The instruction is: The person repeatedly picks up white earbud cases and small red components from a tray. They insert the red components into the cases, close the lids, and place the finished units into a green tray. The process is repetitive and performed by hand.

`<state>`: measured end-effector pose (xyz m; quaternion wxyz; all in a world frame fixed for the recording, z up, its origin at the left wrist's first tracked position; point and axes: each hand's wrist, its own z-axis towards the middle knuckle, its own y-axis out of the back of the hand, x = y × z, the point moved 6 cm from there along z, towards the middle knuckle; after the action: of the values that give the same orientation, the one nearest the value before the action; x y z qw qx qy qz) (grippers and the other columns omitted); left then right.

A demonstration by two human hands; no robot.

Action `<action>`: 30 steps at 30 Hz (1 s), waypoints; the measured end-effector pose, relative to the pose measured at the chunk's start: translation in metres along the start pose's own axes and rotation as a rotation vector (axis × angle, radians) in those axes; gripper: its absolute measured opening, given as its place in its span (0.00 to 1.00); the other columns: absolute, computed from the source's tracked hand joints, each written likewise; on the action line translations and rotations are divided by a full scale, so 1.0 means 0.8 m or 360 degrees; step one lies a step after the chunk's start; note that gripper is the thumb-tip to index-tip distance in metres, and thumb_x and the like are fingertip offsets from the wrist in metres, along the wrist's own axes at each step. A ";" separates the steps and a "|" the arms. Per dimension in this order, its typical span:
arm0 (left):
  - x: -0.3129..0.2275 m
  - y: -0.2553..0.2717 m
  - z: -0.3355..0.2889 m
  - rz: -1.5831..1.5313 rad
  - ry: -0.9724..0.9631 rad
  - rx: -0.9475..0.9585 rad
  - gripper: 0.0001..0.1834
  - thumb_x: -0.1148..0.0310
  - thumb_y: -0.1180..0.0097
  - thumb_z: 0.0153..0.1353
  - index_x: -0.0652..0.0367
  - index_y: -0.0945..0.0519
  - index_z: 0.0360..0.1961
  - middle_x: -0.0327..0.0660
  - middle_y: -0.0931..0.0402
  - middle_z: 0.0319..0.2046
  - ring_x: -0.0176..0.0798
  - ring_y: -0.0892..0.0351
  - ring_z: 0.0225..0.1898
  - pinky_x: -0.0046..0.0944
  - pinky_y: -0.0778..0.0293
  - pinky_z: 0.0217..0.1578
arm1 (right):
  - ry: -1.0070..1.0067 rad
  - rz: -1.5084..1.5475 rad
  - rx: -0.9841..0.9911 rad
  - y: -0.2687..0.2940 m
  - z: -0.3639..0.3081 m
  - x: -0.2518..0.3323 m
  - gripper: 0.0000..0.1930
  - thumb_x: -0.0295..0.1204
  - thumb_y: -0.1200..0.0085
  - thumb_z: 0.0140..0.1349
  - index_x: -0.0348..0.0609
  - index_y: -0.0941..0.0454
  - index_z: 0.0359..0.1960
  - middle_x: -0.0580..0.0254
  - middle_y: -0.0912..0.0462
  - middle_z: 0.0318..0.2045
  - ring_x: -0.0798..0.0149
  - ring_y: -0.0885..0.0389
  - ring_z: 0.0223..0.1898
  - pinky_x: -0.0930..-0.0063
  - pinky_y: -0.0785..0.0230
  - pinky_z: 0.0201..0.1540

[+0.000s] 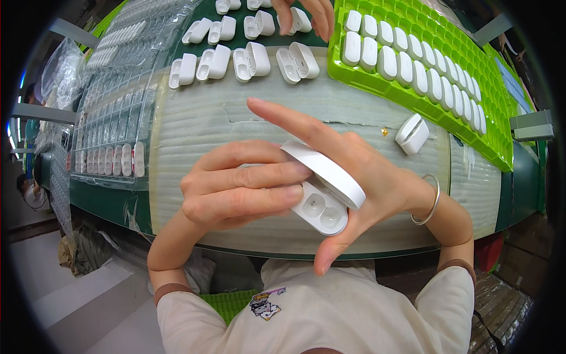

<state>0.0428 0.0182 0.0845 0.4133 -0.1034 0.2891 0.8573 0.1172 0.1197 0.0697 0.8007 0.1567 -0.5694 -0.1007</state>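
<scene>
In front of me, a white earbud charging case (323, 209) has its lid raised, showing two round hollows inside. My left hand (242, 183) is closed on its left end, fingers laid over the case; the left thumb is hidden. My right hand (359, 159) has its forefinger and thumb stretched wide apart, with the lid against the crook between them. Its other fingers are out of sight. Beyond my right hand, another white case (412, 134) lies on the padded mat (206, 124), its lid slightly raised.
Several open white cases (250, 62) stand in rows at the back, where another person's hand (318, 17) reaches in. A green tray (377, 84) at right holds rows of closed cases. Clear plastic trays (112, 118) with white parts are at left.
</scene>
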 end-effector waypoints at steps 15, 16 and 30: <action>-0.006 0.004 -0.001 0.0184 -0.0139 -0.0078 0.19 0.64 0.33 0.39 0.55 0.19 0.36 0.40 0.20 0.36 0.37 0.26 0.36 0.32 0.38 0.34 | 0.0045 0.0227 -0.0054 -0.003 0.000 0.000 0.75 0.61 0.30 0.15 0.31 0.59 0.64 0.48 0.51 0.64 0.64 0.33 0.54 0.71 0.39 0.54; -0.005 0.001 -0.003 0.0181 -0.0119 -0.0139 0.20 0.65 0.33 0.38 0.55 0.19 0.36 0.39 0.20 0.36 0.36 0.26 0.35 0.32 0.38 0.34 | 0.0056 0.0265 -0.0056 -0.003 0.000 0.002 0.75 0.62 0.31 0.14 0.30 0.60 0.64 0.48 0.50 0.63 0.65 0.33 0.54 0.71 0.39 0.54; -0.008 0.005 -0.002 0.0549 -0.0080 -0.0148 0.23 0.65 0.29 0.34 0.56 0.21 0.35 0.36 0.22 0.34 0.36 0.29 0.33 0.35 0.38 0.28 | -0.0107 0.1012 -0.0132 -0.011 -0.001 -0.013 0.71 0.54 0.27 0.22 0.36 0.63 0.65 0.65 0.31 0.44 0.71 0.32 0.47 0.78 0.40 0.50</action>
<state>0.0441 0.0110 0.0874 0.2619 -0.0499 0.2522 0.9302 0.1145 0.1147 0.0574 0.7786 -0.0653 -0.6113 0.1262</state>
